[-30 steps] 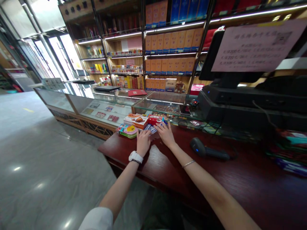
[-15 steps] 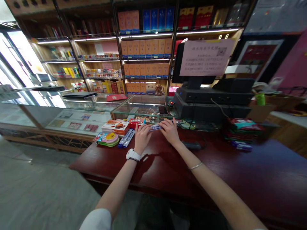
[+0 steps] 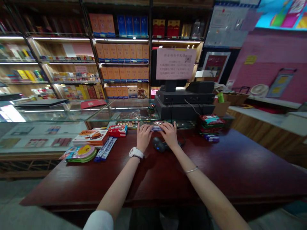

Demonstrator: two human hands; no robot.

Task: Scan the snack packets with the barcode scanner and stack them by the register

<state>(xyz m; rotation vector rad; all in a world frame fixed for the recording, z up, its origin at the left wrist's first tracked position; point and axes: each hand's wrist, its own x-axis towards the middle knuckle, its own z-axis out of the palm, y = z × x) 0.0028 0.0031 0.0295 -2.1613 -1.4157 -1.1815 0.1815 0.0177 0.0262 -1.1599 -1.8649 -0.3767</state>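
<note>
- Left hand (image 3: 144, 137): fingers pinched on the near end of the slim blue-and-white wrapped bar.
- Slim blue-and-white wrapped bar (image 3: 156, 128): spans both hands at the back of the dark-red wooden worktop (image 3: 216, 169); probably light, stiffish, slick, snappable; best taken by its ends.
- Right hand (image 3: 169, 135): pinches the opposite end.

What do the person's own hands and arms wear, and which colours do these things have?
The left hand has a white watch at its wrist, and a white sleeve ends near the elbow. The right hand is bare; a thin silvery bangle circles that forearm.
</note>
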